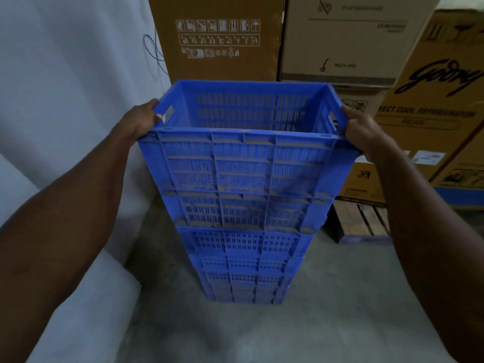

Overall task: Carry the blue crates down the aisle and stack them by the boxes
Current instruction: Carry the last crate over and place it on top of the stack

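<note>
A dusty blue slatted crate (243, 158) sits on top of a stack of several blue crates (246, 258) standing on the concrete floor. My left hand (142, 119) grips the top crate's left rim at its handle slot. On the right rim, at the other handle slot, my right hand (362, 129) grips it. The top crate is empty inside. The stack stands right in front of tall cardboard boxes (222, 38).
Large cardboard appliance boxes (429, 106) fill the back and right, some resting on a wooden pallet (361, 218). A white wall (65, 74) and a white wrapped bulk (86, 297) run along the left. Thin cables (154, 53) hang by the wall. Grey concrete floor (327, 297) lies in front.
</note>
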`<state>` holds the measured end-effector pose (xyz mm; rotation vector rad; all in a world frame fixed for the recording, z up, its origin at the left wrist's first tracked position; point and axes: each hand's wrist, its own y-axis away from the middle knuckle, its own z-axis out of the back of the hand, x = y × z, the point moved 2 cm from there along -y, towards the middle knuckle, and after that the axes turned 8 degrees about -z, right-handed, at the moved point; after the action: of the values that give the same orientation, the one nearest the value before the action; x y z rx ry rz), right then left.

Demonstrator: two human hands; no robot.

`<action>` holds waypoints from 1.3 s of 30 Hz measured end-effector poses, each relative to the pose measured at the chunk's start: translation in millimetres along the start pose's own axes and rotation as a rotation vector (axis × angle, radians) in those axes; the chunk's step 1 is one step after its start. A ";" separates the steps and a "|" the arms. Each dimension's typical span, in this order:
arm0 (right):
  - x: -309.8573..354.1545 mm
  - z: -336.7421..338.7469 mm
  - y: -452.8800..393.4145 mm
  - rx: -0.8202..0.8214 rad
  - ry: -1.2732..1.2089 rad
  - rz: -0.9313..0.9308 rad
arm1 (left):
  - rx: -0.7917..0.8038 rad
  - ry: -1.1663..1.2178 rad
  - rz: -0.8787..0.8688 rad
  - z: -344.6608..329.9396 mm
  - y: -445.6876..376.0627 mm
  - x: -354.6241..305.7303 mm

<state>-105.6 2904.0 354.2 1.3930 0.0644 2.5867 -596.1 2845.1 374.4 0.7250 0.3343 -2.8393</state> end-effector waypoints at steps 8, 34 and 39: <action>4.9 -0.7 -2.7 -0.027 -0.019 -0.011 | -0.008 0.003 0.023 0.0 10.0 5.7; 3.6 6.7 -7.9 -0.071 -0.060 -0.069 | -0.042 0.039 -0.025 -11.7 -3.2 6.0; 8.9 2.8 -1.0 -0.073 -0.050 -0.066 | -0.041 0.011 -0.041 -10.2 -6.0 12.1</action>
<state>-107.9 2906.5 362.9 1.4052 0.0083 2.4736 -603.4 2851.9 360.8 0.7340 0.4121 -2.8585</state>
